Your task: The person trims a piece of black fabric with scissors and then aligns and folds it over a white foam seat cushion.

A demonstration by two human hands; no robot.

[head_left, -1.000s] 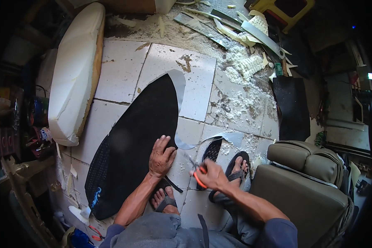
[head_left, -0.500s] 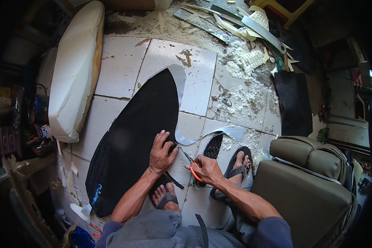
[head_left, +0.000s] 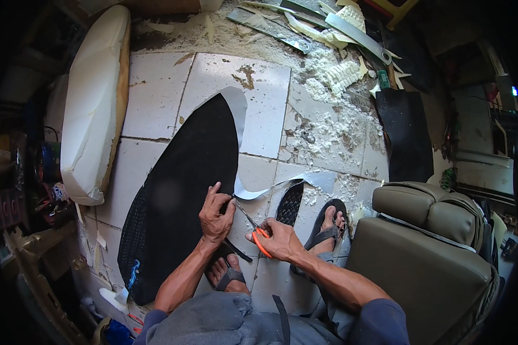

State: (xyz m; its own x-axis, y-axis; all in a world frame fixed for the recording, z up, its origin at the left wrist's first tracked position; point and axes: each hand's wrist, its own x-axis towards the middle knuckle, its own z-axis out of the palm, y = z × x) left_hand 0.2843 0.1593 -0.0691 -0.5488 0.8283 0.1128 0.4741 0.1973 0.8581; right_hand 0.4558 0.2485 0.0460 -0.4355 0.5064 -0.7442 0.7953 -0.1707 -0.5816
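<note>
A large black sheet (head_left: 178, 190), pointed at its far end and textured along its left side, lies on the tiled floor. Along its right edge curls a part-cut strip (head_left: 252, 194) with a pale grey underside. My left hand (head_left: 216, 218) pinches the sheet's right edge between thumb and fingers. In my right hand (head_left: 279, 238) are scissors (head_left: 262, 244) with orange handles. Their blades point up and left to where the strip meets the sheet, close to my left fingertips. The blade tips are hard to make out.
A long cream foam seat block (head_left: 95, 103) stands at the far left. Foam scraps (head_left: 342, 77), white crumbs and flat metal blades litter the far right floor. A black sheet piece (head_left: 406, 135) and an olive-brown padded seat (head_left: 420, 264) are on the right. One empty sandal (head_left: 289, 204) lies near my feet.
My left hand has gone from resting on the sheet to pinching its edge. The scissors have come up to the cut edge beside it. The whole view has shifted slightly.
</note>
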